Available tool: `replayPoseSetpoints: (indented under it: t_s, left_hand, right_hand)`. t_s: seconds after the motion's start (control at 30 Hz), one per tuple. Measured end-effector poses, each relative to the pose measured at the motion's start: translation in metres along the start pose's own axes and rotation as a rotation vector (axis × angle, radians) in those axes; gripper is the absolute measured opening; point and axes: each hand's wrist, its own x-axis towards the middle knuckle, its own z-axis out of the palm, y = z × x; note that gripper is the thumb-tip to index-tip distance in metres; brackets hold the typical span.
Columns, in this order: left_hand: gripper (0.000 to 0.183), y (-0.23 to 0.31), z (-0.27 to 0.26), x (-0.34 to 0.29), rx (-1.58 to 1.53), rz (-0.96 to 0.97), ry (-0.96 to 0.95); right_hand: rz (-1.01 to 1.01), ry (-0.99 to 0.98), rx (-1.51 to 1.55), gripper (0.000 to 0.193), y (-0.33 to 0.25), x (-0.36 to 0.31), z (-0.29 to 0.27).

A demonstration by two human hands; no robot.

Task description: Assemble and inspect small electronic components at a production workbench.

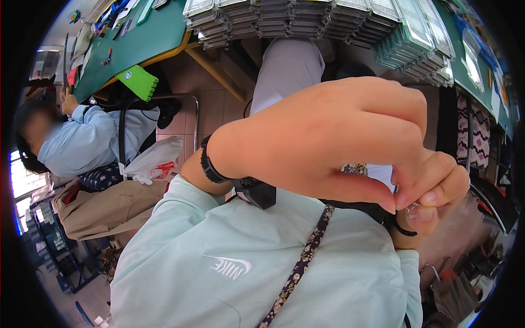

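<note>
My left hand reaches across in front of my chest from the left, a black band at its wrist. Its thumb and forefinger come together at the fingertips of my right hand, and its other fingers curl over. Between the thumb and fingers of the right hand is a small clear, curved piece, like a bit of transparent plastic. Whatever lies between the left fingertips is too small and covered to make out. Both hands are raised above my lap, close together and touching or nearly so.
Stacked clear plastic cases stand ahead on the table. A green tabletop runs to the left, where a person in light blue sits. A bright green ridged holder hangs at its edge. A white plastic bag hangs by the chair.
</note>
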Motion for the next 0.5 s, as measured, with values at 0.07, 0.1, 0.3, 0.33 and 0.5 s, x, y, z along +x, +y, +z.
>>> replayPoseSetpoints:
  t_s: [0.07, 0.1, 0.3, 0.33, 0.5]
  left_hand:
    - [0.016, -0.0002, -0.0005, 0.0019, 0.003, 0.047, 0.020]
    - [0.015, 0.0009, -0.0010, 0.0025, 0.013, 0.092, 0.041]
    - [0.016, 0.0048, -0.0018, 0.0016, 0.005, -0.012, -0.016]
    - [0.016, 0.0055, -0.0015, 0.0018, 0.005, -0.012, -0.016]
    - [0.018, 0.0061, 0.0005, 0.0008, -0.027, -0.060, 0.000]
  right_hand:
    - [-0.027, 0.037, -0.004, 0.015, 0.0008, 0.0005, 0.0005]
    - [-0.027, 0.036, -0.002, 0.015, 0.0007, 0.0007, -0.0003]
    - [-0.017, 0.037, 0.032, 0.014, 0.0031, -0.0013, -0.0047]
    - [-0.032, 0.043, 0.001, 0.014, 0.0033, -0.0021, -0.0057]
    - [-0.068, 0.029, -0.031, 0.016, 0.0036, -0.0019, -0.0080]
